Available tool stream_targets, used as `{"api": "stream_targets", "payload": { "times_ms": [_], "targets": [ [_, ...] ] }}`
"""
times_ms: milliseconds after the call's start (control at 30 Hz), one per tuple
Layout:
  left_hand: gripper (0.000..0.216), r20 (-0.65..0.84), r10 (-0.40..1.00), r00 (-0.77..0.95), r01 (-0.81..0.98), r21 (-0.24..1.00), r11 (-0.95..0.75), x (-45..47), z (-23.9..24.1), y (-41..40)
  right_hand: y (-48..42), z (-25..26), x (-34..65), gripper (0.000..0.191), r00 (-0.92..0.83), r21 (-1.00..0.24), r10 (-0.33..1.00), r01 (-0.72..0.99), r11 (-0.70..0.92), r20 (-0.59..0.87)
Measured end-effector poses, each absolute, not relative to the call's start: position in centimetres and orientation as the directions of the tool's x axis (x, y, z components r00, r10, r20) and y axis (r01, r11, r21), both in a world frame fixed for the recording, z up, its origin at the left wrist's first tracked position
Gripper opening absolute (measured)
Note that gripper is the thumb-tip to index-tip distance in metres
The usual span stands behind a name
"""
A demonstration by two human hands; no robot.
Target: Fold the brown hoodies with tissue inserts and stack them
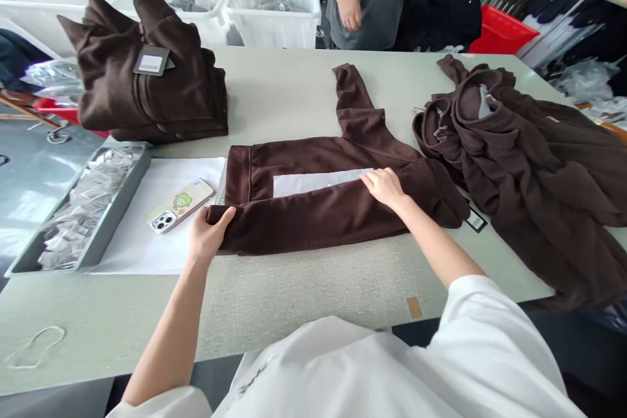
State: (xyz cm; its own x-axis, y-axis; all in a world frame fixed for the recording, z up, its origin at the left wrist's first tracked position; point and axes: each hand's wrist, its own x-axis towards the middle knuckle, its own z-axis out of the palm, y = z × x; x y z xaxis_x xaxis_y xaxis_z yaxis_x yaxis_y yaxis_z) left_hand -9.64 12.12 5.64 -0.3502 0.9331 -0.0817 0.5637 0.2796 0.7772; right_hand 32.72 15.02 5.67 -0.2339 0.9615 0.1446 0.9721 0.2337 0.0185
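A dark brown hoodie (313, 225) lies across the table in front of me, its near side folded over toward the middle. A white sheet (313, 183) shows along its centre, partly covered by the fold. My left hand (209, 232) grips the folded edge at the hem end, thumb on top. At the other end of the fold, my right hand (385, 187) pinches its edge beside the sheet's end. One sleeve (355, 95) stretches away toward the far table edge, bent partway. A black and white hang tag (475, 219) lies by the hood end.
A folded brown stack (151, 88) stands at the far left. Loose brown hoodies (509, 130) heap on the right. A phone (181, 204) rests on white paper (142, 245) beside a grey tray (93, 209) of small packets. A person (372, 0) stands across the table (274, 313).
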Motion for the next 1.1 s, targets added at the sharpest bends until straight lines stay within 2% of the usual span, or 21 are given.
{"api": "stream_targets", "payload": {
  "times_ms": [67, 200, 267, 300, 367, 433, 467, 533, 600, 733, 900, 1100],
  "targets": [
    [0.041, -0.018, 0.942, -0.335, 0.638, 0.731, 0.241, -9.5, 5.0, 12.4, 15.8, 5.2, 34.2, 0.043, -0.254, 0.051, 0.955, 0.967, 0.249, 0.156],
    [0.044, -0.077, 0.967, -0.243, 0.778, 0.58, 0.242, -9.7, 4.9, 12.7, 16.5, 4.2, 34.9, 0.041, -0.268, 0.11, 0.954, 0.961, 0.254, 0.136],
    [0.054, -0.087, 0.965, -0.249, 0.8, 0.544, 0.255, -9.5, 5.6, 12.5, 16.4, 4.5, 34.2, 0.039, -0.247, 0.129, 0.949, 0.966, 0.224, 0.196],
    [0.061, -0.054, 0.962, -0.267, 0.809, 0.53, 0.254, -9.3, 6.0, 12.2, 16.1, 4.8, 33.6, 0.037, -0.241, 0.128, 0.938, 0.968, 0.215, 0.248],
    [0.071, 0.116, 0.961, -0.251, 0.858, 0.485, 0.166, -8.3, 6.9, 11.4, 15.2, 5.5, 32.2, 0.034, -0.256, 0.097, 0.901, 0.967, 0.237, 0.352],
    [0.069, 0.316, 0.943, -0.106, 0.924, 0.381, -0.024, -6.6, 7.3, 10.4, 13.9, 5.7, 30.7, 0.035, -0.308, 0.059, 0.867, 0.949, 0.31, 0.391],
    [0.063, 0.369, 0.929, 0.012, 0.938, 0.317, -0.138, -5.7, 7.2, 9.9, 13.2, 5.5, 30.1, 0.037, -0.335, 0.049, 0.861, 0.938, 0.343, 0.382],
    [0.052, 0.347, 0.911, 0.223, 0.921, 0.232, -0.314, -3.8, 6.3, 8.9, 12.0, 4.2, 29.6, 0.04, -0.344, 0.04, 0.875, 0.935, 0.351, 0.34],
    [0.047, 0.261, 0.906, 0.334, 0.902, 0.19, -0.387, -2.4, 5.0, 8.4, 11.5, 2.5, 29.9, 0.043, -0.263, 0.037, 0.914, 0.964, 0.265, 0.31],
    [0.051, 0.217, 0.928, 0.303, 0.933, 0.131, -0.335, -2.1, 3.3, 8.3, 11.9, 0.1, 31.0, 0.047, -0.145, 0.05, 0.95, 0.989, 0.136, 0.278],
    [0.054, 0.203, 0.94, 0.273, 0.95, 0.098, -0.297, -3.2, 3.5, 8.4, 11.8, 0.2, 30.6, 0.048, -0.131, 0.067, 0.955, 0.991, 0.117, 0.265],
    [0.052, 0.2, 0.944, 0.262, 0.947, 0.135, -0.291, -4.2, 3.6, 5.2, 8.4, 0.5, 28.9, 0.047, -0.149, 0.055, 0.948, 0.989, 0.139, 0.28]
  ]
}}
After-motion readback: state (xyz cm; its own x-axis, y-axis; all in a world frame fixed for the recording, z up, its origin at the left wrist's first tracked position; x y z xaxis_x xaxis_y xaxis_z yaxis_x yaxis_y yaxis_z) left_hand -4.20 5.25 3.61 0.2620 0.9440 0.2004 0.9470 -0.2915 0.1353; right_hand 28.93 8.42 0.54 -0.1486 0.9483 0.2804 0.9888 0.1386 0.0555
